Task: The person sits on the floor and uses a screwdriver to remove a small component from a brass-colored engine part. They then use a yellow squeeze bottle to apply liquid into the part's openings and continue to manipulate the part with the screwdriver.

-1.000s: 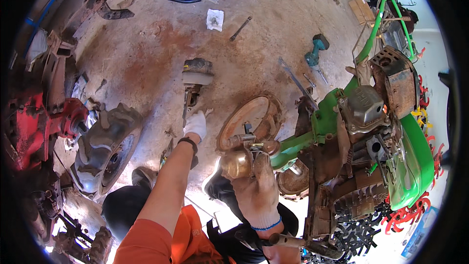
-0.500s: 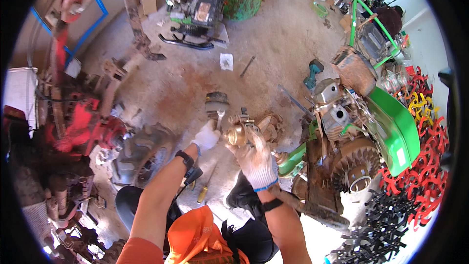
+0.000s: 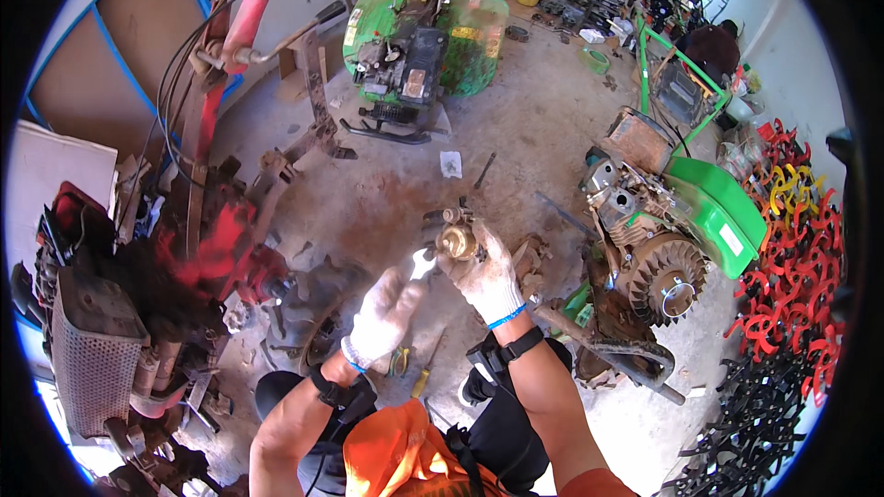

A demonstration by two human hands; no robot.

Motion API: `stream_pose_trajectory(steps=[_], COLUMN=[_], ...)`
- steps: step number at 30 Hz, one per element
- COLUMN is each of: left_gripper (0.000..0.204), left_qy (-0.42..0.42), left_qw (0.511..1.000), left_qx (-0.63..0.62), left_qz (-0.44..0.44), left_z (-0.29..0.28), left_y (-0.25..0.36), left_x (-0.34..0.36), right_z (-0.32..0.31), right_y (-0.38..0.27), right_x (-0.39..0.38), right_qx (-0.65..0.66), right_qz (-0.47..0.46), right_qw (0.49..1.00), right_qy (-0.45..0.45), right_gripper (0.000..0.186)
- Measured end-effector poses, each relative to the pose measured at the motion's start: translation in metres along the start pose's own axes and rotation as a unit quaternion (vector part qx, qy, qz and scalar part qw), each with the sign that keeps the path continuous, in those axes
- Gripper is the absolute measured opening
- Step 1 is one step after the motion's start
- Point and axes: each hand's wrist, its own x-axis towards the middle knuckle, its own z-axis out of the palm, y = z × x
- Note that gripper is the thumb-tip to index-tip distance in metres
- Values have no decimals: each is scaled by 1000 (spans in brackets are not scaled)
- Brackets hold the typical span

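Note:
In my gloved right hand (image 3: 485,281) is a small carburetor with a brass-coloured bowl (image 3: 458,241), raised in front of me and gripped by the fingers. My gloved left hand (image 3: 385,313) is closed on a silver open-end wrench (image 3: 422,263), whose head is beside the carburetor's left side; whether the two touch I cannot tell. Below my hands a yellow-handled screwdriver (image 3: 422,382) lies on the concrete floor. Just right of the carburetor are rusty machine parts (image 3: 529,258) on the floor.
A dirty engine with a green tank (image 3: 714,212) stands right. A red machine (image 3: 221,248) crowds the left. A green tiller (image 3: 414,64) stands at the back. Red (image 3: 787,285) and black blades (image 3: 737,414) are heaped along the right wall. A person (image 3: 714,51) is at the back right.
The view has tilted up, showing more of the back. The carburetor has risen with my right hand. My left hand has left the dark round part and brought the wrench to the carburetor.

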Motion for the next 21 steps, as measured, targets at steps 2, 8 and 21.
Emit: stream_pose_trajectory(steps=[2,8,21], left_gripper=[16,17,20], left_qy=[17,109,-17], left_qw=[999,986,971], left_qx=[-23,-110,-236], left_qz=[-17,-65,-38], left_z=[-5,-38,-34], left_y=[4,18,31], left_x=[3,31,17], right_z=[-5,-18,0], right_y=[4,8,9], right_x=[2,10,22], right_qx=[-16,4,112], right_qz=[9,26,33], right_qw=[1000,1000,992], right_qy=[-13,-7,54], right_gripper=[37,35,41])
